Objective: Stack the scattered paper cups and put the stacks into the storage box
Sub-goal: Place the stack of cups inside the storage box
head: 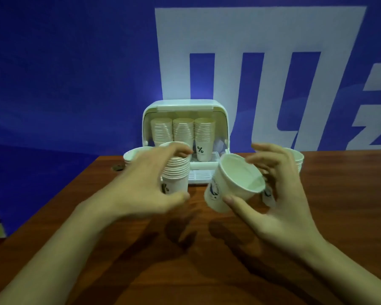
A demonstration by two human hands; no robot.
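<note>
**Two hands, lots of paper cups**

A white storage box point(220, 111) stands open at the far edge of the brown tabletop point(339, 216). Inside the box are three tall stacks of cups point(183, 133), side by side. The stack on the right shows a black percent sign.

Just in front of the box, a bit to its left, stands another stack of cups point(178, 172) on the tabletop. The left hand point(147, 183) is around it. The fingers point(180, 150) curl over the top rim and the thumb sits low beside the bottom cup. I cannot tell how tightly it grips.

In front of the box on the right side, the right hand point(279, 208) holds a single cup point(231, 183). The cup is tipped, with its open mouth up and toward the person. The thumb presses on its near side and the fingers are spread loosely behind the rim.

More cups point(133, 155) sit to the left of the box, behind the left hand. Another pile of cups point(299, 160) peeks out to the right of the box, behind the right hand.

A blue wall with big white shapes point(262, 31) stands behind the box.
</note>
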